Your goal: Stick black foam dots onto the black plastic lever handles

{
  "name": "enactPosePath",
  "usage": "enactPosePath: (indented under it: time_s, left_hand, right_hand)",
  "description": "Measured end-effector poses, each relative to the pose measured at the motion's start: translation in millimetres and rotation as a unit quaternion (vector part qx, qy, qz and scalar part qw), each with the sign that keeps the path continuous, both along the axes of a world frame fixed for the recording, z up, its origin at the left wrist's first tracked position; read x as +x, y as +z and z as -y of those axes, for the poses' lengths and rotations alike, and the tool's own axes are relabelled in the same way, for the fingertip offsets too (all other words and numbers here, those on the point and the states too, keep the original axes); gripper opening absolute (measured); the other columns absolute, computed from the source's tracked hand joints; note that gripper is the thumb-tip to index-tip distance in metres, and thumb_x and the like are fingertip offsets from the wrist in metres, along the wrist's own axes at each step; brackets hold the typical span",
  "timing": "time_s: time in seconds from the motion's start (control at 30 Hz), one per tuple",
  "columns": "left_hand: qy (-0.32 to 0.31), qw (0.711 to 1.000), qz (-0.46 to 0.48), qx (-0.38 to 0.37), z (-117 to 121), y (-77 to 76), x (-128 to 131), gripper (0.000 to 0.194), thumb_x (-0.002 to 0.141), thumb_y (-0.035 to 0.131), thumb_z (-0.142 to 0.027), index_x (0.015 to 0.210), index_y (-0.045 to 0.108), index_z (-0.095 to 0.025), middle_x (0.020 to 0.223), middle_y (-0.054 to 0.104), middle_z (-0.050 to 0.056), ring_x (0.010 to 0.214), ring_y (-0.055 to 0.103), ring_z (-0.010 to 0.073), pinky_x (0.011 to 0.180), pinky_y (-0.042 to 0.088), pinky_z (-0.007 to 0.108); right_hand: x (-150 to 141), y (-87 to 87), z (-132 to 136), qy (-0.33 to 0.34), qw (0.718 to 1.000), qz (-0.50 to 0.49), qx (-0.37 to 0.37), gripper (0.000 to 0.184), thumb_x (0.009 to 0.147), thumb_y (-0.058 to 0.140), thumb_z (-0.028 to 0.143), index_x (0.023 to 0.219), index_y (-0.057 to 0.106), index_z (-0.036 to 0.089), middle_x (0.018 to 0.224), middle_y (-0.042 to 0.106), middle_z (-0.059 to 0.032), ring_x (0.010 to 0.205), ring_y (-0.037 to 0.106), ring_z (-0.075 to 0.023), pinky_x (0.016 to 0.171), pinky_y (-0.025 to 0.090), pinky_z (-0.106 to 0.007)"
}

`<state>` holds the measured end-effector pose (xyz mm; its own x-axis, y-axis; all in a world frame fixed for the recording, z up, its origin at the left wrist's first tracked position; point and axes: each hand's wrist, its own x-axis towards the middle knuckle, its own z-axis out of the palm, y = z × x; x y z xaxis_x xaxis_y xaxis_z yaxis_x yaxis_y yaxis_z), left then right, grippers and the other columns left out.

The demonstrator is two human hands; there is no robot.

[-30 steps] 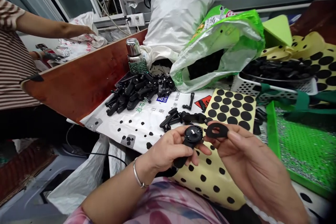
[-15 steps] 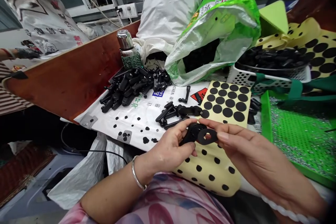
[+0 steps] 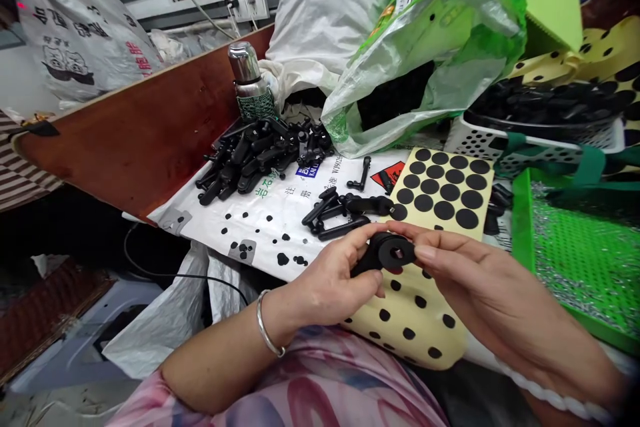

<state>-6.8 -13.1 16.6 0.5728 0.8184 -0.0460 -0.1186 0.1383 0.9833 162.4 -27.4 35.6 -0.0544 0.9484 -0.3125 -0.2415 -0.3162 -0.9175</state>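
Observation:
My left hand (image 3: 334, 278) is closed round a black plastic part (image 3: 371, 255) with a round head. A black ring-shaped pad (image 3: 396, 253) lies against that head, pinched in the fingers of my right hand (image 3: 467, 280). Both hands hover over a yellow backing sheet (image 3: 410, 320) dotted with small black leftovers. A yellow sheet of black round pads (image 3: 443, 187) lies just beyond my fingers. A few loose black parts (image 3: 340, 210) sit on the white sack (image 3: 260, 220) near my left hand.
A heap of black parts (image 3: 260, 157) lies by a steel flask (image 3: 249, 83). Behind are a green plastic bag (image 3: 425, 47), a white basket of black parts (image 3: 535, 127) and a green mesh tray (image 3: 580, 260). A brown board (image 3: 145, 133) walls off the left, past it a striped sleeve (image 3: 20, 173).
My right hand has brought the ring pad from beside the part onto its round head. The view has swung; the other person's arm has left the view.

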Motion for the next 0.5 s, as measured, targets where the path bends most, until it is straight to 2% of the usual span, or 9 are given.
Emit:
enactPosePath:
  time_s: [0.1,0.23,0.43,0.5]
  left_hand:
    - [-0.003,1.000,0.003,0.017,0.7,-3.5,-0.5,0.059,0.078,0.051,-0.004,0.134,0.041,-0.018,0.116,0.058,0.009,0.096,0.056,0.0151,0.072,0.049,0.021]
    - [-0.007,1.000,-0.002,0.029,0.5,-5.0,-0.8,0.060,0.078,0.050,-0.003,0.135,0.042,-0.021,0.119,0.058,0.008,0.099,0.056,0.0157,0.072,0.049,0.021]
    - [-0.007,0.999,-0.018,0.036,0.2,-7.8,-0.1,0.062,0.078,0.049,-0.003,0.137,0.039,-0.021,0.122,0.057,0.009,0.102,0.058,0.0178,0.074,0.050,0.024]
    - [-0.006,0.999,-0.019,0.045,0.6,-6.6,0.3,0.063,0.077,0.049,-0.003,0.137,0.038,-0.019,0.123,0.058,0.009,0.105,0.057,0.0188,0.080,0.050,0.026]
  right_hand:
    - [0.6,-3.6,0.1,-0.004,1.000,0.002,0.000,0.030,0.059,0.083,0.042,0.079,0.075,0.020,0.114,0.067,-0.0096,0.109,0.058,-0.0302,0.101,0.040,-0.043]
    - [0.5,-5.9,-0.3,-0.012,1.000,-0.008,-0.016,0.031,0.060,0.083,0.040,0.081,0.074,0.019,0.108,0.069,-0.0118,0.108,0.058,-0.0317,0.101,0.040,-0.044]
    - [1.3,-7.3,-0.5,-0.014,1.000,-0.015,-0.005,0.028,0.062,0.083,0.038,0.081,0.075,0.019,0.119,0.064,-0.0117,0.115,0.054,-0.0325,0.105,0.035,-0.044]
    - [1.5,-7.6,-0.1,-0.013,1.000,-0.008,0.005,0.027,0.062,0.082,0.039,0.079,0.074,0.020,0.121,0.064,-0.0113,0.117,0.053,-0.0322,0.107,0.032,-0.044]
